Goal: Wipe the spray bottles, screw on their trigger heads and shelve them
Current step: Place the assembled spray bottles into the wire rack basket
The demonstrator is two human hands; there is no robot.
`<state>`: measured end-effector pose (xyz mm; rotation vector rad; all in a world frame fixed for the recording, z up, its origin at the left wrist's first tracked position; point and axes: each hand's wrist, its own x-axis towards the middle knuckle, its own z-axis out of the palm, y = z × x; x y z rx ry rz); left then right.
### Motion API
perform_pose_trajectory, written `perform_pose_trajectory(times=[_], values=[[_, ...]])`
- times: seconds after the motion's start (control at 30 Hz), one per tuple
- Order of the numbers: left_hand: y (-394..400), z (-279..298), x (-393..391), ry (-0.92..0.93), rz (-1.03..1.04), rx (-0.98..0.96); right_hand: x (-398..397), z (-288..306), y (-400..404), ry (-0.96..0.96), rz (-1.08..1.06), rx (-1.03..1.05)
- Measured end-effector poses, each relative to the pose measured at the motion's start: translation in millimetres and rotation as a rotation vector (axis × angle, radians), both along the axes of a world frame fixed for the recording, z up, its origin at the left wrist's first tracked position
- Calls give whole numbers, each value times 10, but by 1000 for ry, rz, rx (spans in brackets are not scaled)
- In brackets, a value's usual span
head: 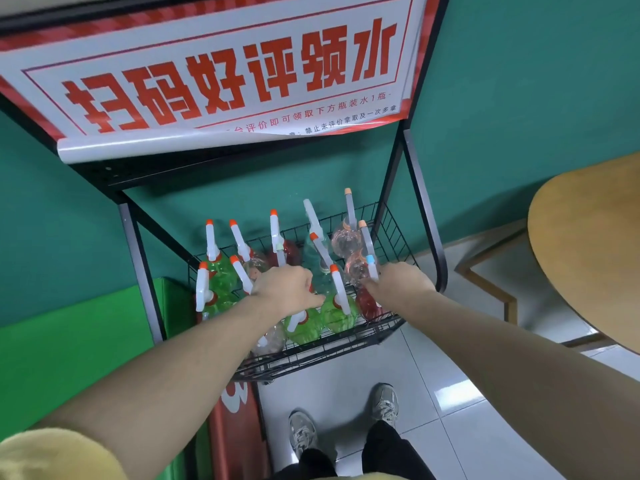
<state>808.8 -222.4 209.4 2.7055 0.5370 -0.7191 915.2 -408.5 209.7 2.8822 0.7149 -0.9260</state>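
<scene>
Shelving appears nearly complete: headed bottles [337, 315] fill the basket [346, 344] beneath both hands, left hand [289, 287] curled, right hand [401, 280] grip indeterminate.

Bright even light, wide-angle edge distortion

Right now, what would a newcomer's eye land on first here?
Probably the big red-and-white sign hanging across the top of the black rack. Below it, the wire basket crowded with spray bottles with white trigger heads, where both hands reach in: left hand, right hand.
</scene>
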Motion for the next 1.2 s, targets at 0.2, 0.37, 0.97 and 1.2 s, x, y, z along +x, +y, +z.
perform_pose_trajectory(times=[0.2,0.37,0.97,1.2], values=[[36,70,-60,30,20,19,34,262,93,-48,44,236],[15,-66,-204,33,160,-94,-137,267,401,68,106,370],[-43,-113,-438,-7,408,-63,-173,-172,1541,220,203,245],[-139,-149,-344,-28,635,-194,-183,-106,1561,332,214,254]])
